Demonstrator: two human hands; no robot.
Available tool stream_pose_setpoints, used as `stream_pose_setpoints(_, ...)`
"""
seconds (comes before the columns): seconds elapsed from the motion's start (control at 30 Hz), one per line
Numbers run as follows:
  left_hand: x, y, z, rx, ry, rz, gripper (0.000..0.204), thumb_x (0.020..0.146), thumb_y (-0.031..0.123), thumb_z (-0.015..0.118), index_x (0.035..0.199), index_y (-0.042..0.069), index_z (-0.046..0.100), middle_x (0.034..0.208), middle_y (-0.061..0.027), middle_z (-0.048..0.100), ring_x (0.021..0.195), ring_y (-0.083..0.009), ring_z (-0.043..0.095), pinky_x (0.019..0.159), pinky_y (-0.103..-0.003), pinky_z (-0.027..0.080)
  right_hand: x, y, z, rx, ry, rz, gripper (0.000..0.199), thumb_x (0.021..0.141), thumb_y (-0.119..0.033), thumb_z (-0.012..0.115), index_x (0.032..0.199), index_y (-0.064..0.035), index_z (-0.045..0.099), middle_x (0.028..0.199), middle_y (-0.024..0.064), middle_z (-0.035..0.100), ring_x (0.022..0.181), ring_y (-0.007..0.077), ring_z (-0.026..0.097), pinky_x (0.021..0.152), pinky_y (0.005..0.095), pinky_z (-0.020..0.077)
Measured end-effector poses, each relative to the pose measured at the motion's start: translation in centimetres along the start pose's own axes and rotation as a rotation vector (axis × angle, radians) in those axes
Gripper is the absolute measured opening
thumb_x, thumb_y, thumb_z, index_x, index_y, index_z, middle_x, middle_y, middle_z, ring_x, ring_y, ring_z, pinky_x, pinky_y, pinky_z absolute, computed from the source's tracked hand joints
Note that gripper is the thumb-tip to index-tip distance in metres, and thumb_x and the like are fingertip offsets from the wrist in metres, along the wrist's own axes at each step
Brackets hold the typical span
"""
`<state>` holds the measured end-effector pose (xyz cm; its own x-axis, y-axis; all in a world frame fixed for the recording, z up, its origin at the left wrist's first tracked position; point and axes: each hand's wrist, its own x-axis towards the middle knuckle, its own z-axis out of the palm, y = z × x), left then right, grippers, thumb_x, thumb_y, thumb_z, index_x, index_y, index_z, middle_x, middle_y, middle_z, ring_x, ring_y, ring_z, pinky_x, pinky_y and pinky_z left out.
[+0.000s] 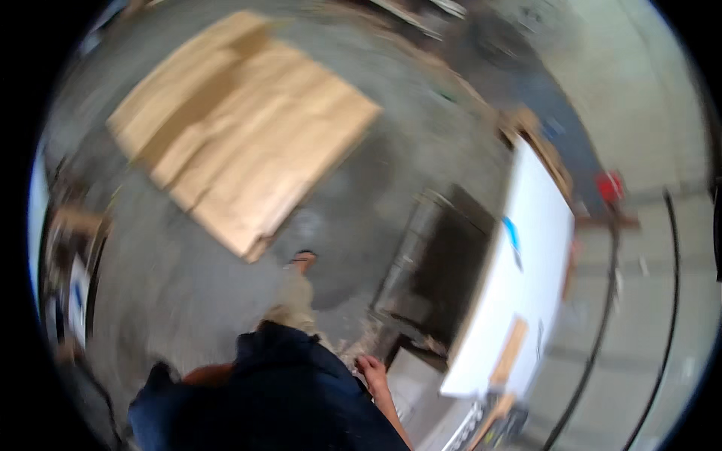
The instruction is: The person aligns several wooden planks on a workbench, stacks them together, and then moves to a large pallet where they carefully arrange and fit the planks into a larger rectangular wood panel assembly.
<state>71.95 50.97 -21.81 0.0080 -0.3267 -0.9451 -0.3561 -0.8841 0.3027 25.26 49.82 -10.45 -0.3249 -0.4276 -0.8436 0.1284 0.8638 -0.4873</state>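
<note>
My right hand (370,368) hangs low beside my dark top (293,391), its fingers curled in. I see nothing held in it, though the picture is smeared by motion. The hand is apart from a white-topped board (526,255) that stands to its right. A small patch of skin shows at the left side of my top, partly covered by dark cloth; my left hand itself does not show. One sandalled foot (304,260) is on the floor ahead of me.
Stacked light wooden panels (256,128) lie on the grey concrete floor (338,188) ahead to the left. A dark metal-framed cart (429,263) stands at the right beside the white-topped board. Shelving with items (75,286) is at the far left; dark cables (602,331) hang along the right wall.
</note>
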Motion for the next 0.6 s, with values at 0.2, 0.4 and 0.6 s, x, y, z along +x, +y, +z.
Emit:
stream_pose_setpoints(0.2,7.6,14.9,-0.8,0.229,-0.127,0.035,0.026,0.087,0.028,0.06,0.092,0.003,0.064,0.077,-0.0043,0.061,0.072,-0.0144,0.056,0.065,-0.031,0.048,1.6,-5.6,-3.3,-0.123,0.152,-0.226,0.036,0.089,-0.027,0.061,0.113,0.0,0.061,0.095,0.0045,0.065,0.086,0.0107,0.059,0.078,0.0254,0.0464)
stream_pose_setpoints(0.4,10.7,28.6,-0.1,0.422,-0.19,0.048,0.027,0.087,0.028,0.061,0.094,0.002,0.065,0.077,-0.0048,0.061,0.073,-0.0147,0.057,0.066,-0.031,0.048,1.8,-10.7,-4.5,0.179,0.255,-0.382,0.03,0.091,-0.022,0.059,0.112,-0.0007,0.061,0.094,0.0018,0.066,0.086,0.0084,0.057,0.075,0.0252,0.0455)
stream_pose_setpoints(0.6,12.9,38.7,1.6,0.608,-0.228,0.071,0.027,0.086,0.028,0.061,0.095,0.002,0.065,0.078,-0.0054,0.062,0.074,-0.0151,0.059,0.067,-0.031,0.049,-2.2,-11.5,-8.7,0.385,0.579,-0.407,0.032,0.09,-0.019,0.061,0.115,-0.0007,0.06,0.1,0.0068,0.067,0.089,0.0135,0.061,0.079,0.0264,0.0481)
